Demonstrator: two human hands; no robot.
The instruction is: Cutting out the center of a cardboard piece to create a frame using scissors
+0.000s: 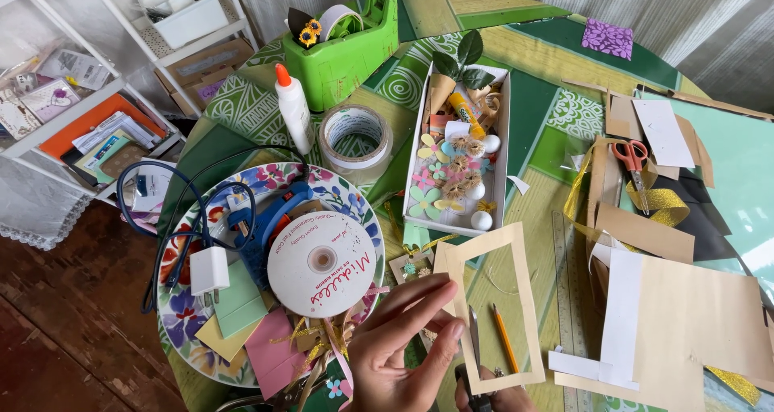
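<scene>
Tan paper frame (528,299), a rectangle with its middle cut out, is lying on the green patterned table (532,106) at lower centre, and its near left edge is pinched by the left hand (403,347), thumb and fingers closed on the strip. Only a sliver of the right hand (488,396) is seen at the bottom edge, wrapped around a dark-handled cutting blade (473,339) whose metal tip points up inside the frame opening. An orange pencil (505,338) is lying inside the opening, just beside the blade.

Left of the hands, a floral plate (173,315) is loaded with a white ribbon spool (321,263), a blue glue gun (270,218), a white plug (210,271) and coloured paper scraps. Behind it, a white glue bottle (293,110) with an orange cap, a roll of clear tape (355,142) and a green tape dispenser (347,49) are set. A long white box (504,150) of paper flowers, leaves and a glue stick is placed at centre. A metal ruler (568,299) is lying right of the frame, near brown and white paper sheets (685,315). Orange-handled scissors (633,162) are resting on the scrap pile, well apart from the hands. White shelves (113,81) are seen at far left.
</scene>
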